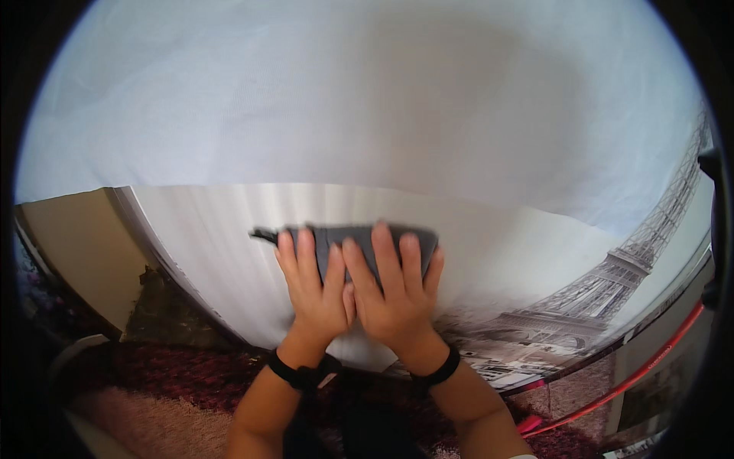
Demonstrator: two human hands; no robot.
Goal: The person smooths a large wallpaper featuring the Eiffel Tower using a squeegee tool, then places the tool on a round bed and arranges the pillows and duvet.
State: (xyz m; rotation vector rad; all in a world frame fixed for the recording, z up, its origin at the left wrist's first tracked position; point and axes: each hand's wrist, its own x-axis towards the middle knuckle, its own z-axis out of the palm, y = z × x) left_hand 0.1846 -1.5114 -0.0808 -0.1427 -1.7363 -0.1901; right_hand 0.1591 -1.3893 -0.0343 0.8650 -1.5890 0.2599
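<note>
Hands lay flat, fingers spread, gripping nothing: left hand (317, 287) and right hand (397, 291) pressed the folded grey cloth (359, 239), its long axis running 9-to-3 o'clock, toward 12 o'clock.

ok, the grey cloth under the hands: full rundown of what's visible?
The grey cloth is a small, dark grey, soft-looking fabric piece, folded into a flat, roughly rectangular shape with a thin tail sticking out at its left end. It lies on the white surface. The left hand and right hand lie flat on it, side by side, fingers spread, covering its lower part.
</note>
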